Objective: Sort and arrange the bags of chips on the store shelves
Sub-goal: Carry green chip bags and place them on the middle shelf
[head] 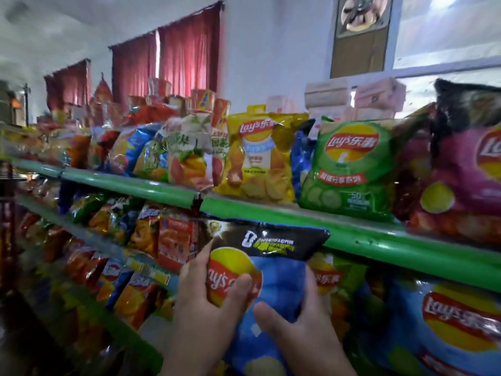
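Holding the blue chip bag [282,275] up right by the green shelf rail [393,245]: left hand [211,308] is gripping its left edge, right hand [303,329] is gripping the right. Probably light, puffy, slick and crushable, so I'm thinking soft grip at the side edges

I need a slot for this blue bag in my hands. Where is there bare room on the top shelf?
Only a narrow gap between the yellow Lay's chip bag and the green Lay's chip bag, with a dark blue bag behind it. Elsewhere bags stand packed.
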### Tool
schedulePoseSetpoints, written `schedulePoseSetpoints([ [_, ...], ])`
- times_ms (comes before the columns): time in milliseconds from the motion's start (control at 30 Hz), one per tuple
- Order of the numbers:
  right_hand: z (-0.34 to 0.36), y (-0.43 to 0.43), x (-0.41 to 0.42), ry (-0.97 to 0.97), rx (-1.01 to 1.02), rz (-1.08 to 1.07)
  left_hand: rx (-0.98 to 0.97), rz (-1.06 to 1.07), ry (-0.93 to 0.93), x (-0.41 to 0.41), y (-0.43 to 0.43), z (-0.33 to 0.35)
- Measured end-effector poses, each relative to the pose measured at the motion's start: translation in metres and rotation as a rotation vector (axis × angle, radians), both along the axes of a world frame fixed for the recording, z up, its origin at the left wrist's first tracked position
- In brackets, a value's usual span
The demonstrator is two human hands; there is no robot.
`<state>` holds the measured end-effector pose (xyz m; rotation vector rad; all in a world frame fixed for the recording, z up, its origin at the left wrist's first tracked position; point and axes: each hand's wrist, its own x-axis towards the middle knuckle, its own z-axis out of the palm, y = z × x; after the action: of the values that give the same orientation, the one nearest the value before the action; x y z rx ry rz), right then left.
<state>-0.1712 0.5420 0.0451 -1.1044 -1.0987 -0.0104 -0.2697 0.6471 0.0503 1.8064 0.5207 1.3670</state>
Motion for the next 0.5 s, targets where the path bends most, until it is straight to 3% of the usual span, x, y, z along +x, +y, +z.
schedulePoseSetpoints([
  [67,0.030,-0.005,0.010,0.004,-0.061,0.101,0.043,-0.041,0.012,0.008,-0.005,0.021],
  [167,0.062,-0.009,0.020,0.050,-0.006,0.035,0.084,-0.114,0.032,0.016,-0.002,0.049],
  [267,0.096,-0.019,0.036,0.118,0.070,-0.017,0.079,-0.227,-0.064,0.020,0.014,0.079],
  [367,0.121,-0.030,0.054,0.213,0.131,-0.023,0.002,-0.097,-0.143,0.035,0.047,0.114],
  [500,0.137,-0.043,0.070,0.238,0.168,-0.049,0.068,0.002,0.052,0.075,0.087,0.151],
])
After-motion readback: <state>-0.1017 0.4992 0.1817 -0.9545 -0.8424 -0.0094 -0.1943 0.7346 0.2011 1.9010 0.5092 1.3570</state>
